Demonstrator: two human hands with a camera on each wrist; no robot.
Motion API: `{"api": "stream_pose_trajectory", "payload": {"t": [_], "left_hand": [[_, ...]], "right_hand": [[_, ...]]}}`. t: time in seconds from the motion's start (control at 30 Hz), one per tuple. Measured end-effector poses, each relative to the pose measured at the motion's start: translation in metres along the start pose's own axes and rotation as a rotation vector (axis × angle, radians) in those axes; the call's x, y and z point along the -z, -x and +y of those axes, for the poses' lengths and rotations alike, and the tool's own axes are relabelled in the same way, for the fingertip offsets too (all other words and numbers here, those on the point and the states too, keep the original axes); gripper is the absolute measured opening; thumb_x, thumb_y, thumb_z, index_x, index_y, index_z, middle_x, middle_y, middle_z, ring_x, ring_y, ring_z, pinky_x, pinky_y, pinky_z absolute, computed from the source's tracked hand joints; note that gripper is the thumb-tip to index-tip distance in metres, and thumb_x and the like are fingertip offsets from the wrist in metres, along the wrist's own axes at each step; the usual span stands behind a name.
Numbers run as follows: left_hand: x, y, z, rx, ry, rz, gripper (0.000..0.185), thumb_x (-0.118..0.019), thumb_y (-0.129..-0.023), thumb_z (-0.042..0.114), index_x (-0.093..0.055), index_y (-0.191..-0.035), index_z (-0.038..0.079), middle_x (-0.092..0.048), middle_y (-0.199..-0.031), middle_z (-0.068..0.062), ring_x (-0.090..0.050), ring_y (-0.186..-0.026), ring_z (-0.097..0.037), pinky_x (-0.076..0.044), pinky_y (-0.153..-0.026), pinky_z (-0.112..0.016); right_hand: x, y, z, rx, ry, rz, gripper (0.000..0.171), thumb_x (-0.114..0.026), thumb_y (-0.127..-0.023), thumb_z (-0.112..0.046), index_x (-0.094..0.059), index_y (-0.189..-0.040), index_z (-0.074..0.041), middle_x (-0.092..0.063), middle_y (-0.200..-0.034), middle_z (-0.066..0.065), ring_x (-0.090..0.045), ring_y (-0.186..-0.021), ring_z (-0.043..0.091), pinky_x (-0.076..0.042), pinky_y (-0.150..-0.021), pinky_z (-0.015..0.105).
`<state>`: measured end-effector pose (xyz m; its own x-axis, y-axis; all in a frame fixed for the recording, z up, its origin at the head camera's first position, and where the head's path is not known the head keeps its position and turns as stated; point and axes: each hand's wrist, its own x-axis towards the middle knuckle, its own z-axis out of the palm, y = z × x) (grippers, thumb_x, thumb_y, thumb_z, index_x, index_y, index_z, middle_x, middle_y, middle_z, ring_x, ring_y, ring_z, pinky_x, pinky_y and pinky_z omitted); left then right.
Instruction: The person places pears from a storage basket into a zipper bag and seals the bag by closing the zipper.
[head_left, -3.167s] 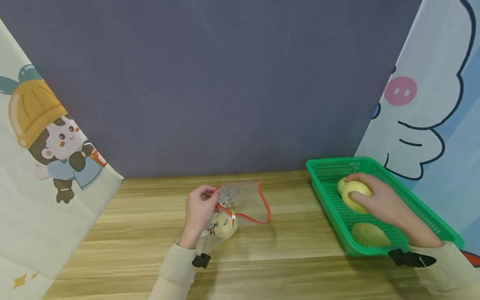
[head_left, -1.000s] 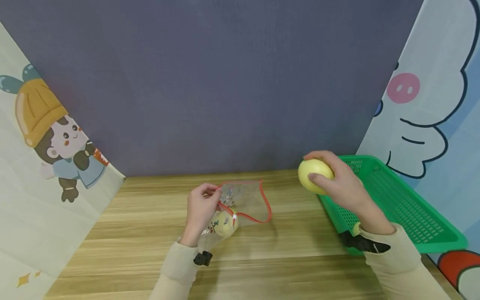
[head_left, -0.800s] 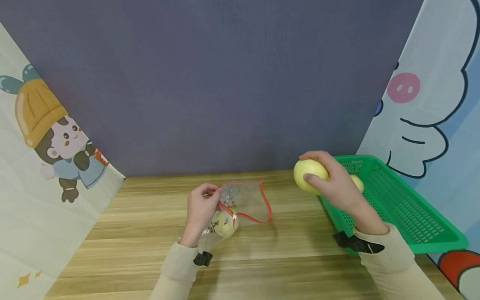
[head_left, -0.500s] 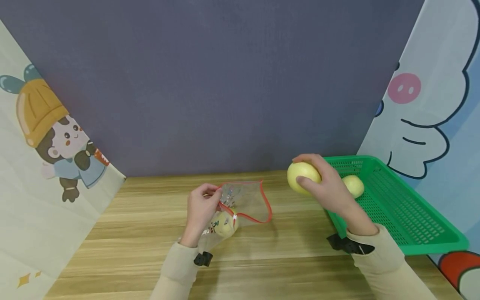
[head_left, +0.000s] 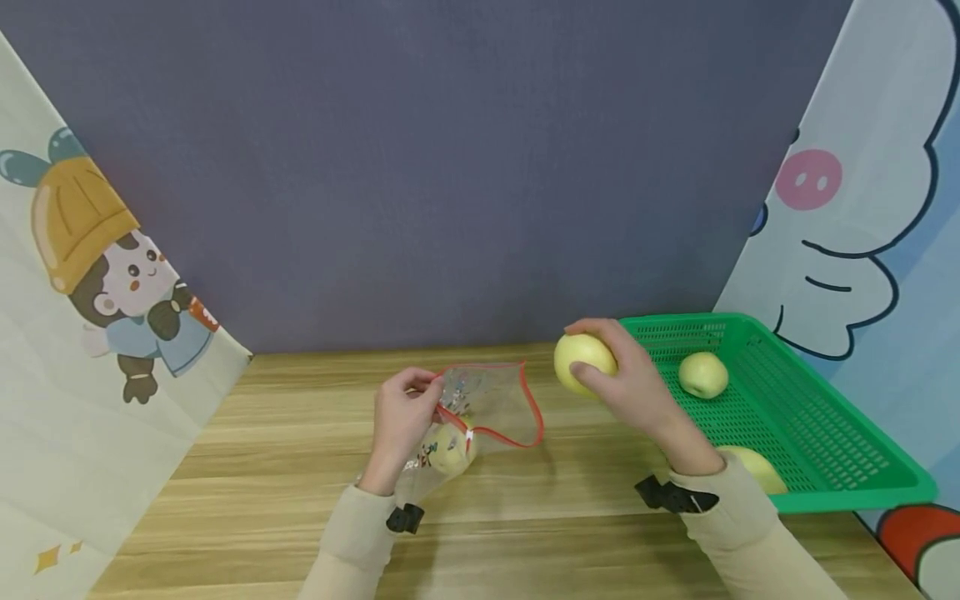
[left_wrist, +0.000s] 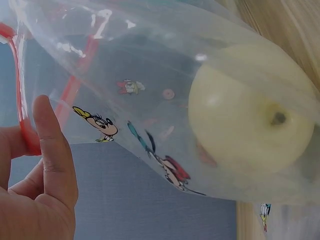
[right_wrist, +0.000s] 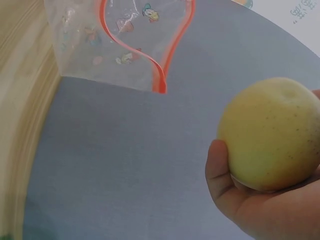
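Note:
My left hand [head_left: 401, 417] pinches the red-rimmed mouth of a clear printed zip bag [head_left: 487, 404] and holds it up off the wooden table. One yellow-green apple [head_left: 450, 448] lies inside the bag [left_wrist: 150, 100], seen close as a pale apple [left_wrist: 250, 130] in the left wrist view. My right hand [head_left: 622, 379] grips a second yellow apple [head_left: 581, 360] in the air, just right of the bag's mouth. In the right wrist view that apple [right_wrist: 272, 132] sits in my fingers with the bag opening [right_wrist: 140, 45] ahead.
A green mesh basket [head_left: 840, 433] stands at the right with one apple [head_left: 703, 374] at its far end and another [head_left: 753, 467] near its front, partly behind my sleeve. A grey wall backs the table; cartoon-print panels flank both sides.
My right hand lifted an apple out of the green basket and carried it left toward the bag's mouth. The left hand and the bag have stayed in place.

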<state>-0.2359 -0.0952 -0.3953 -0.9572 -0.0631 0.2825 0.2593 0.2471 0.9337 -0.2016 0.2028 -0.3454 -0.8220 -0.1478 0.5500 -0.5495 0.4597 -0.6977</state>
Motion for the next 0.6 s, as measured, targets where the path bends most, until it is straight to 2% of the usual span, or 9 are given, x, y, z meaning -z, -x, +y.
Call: {"api": "stream_pose_trajectory", "payload": {"t": [0.23, 0.47, 0.6], "left_hand": [[-0.001, -0.001, -0.001, -0.006, 0.008, 0.000, 0.010, -0.068, -0.094, 0.004, -0.072, -0.097, -0.004, -0.067, -0.084, -0.019, -0.065, -0.055, -0.018, -0.062, -0.058, -0.052], [-0.001, -0.001, -0.002, -0.009, 0.014, -0.002, 0.010, -0.069, -0.094, 0.004, -0.071, -0.097, -0.005, -0.068, -0.086, -0.020, -0.065, -0.056, -0.017, -0.063, -0.055, -0.044], [-0.002, -0.001, -0.003, -0.007, 0.025, -0.009, 0.009, -0.068, -0.094, 0.004, -0.071, -0.097, -0.005, -0.067, -0.085, -0.020, -0.065, -0.057, -0.018, -0.063, -0.055, -0.044]], "right_hand": [[-0.011, 0.000, 0.002, 0.001, -0.011, -0.005, 0.041, -0.067, -0.089, -0.008, -0.062, -0.129, -0.005, -0.058, -0.126, 0.014, -0.054, -0.100, 0.026, -0.051, -0.076, 0.041], [-0.021, 0.001, 0.005, -0.001, -0.027, -0.011, 0.042, -0.068, -0.088, -0.007, -0.061, -0.129, -0.005, -0.057, -0.126, 0.014, -0.054, -0.101, 0.026, -0.053, -0.075, 0.039], [-0.026, 0.002, 0.006, -0.010, -0.045, -0.024, 0.043, -0.068, -0.088, -0.006, -0.060, -0.130, -0.004, -0.056, -0.127, 0.015, -0.055, -0.100, 0.027, -0.055, -0.074, 0.038]]}}
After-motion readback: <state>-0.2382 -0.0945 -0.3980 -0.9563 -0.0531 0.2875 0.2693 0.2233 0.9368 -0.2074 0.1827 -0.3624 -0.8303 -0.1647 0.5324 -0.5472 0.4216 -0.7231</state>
